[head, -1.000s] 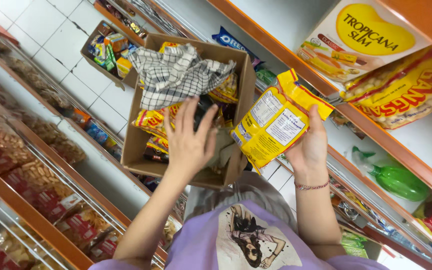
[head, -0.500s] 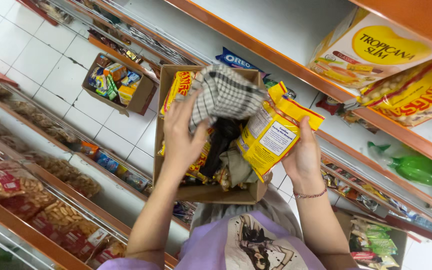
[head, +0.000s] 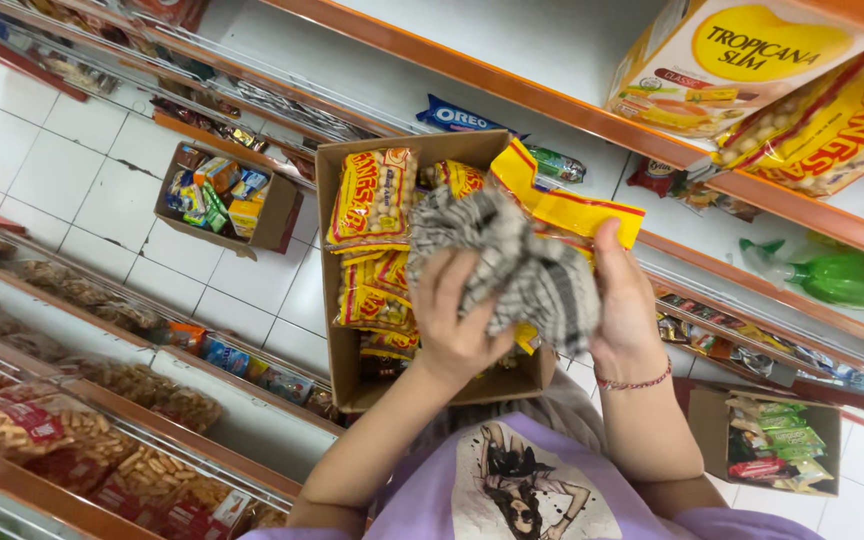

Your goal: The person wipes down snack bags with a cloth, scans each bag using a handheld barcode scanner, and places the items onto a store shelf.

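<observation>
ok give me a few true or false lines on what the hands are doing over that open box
1. The left hand grips a black-and-white checked cloth. True.
2. The right hand holds a blue packet. False: it holds a yellow snack packet with red trim.
3. The cardboard box below the hands is empty. False: yellow snack bags are stacked inside it.
4. A second, smaller box with mixed packets sits on the tiled floor. True.
5. The right wrist is bare. False: it wears a thin red bracelet.
</observation>
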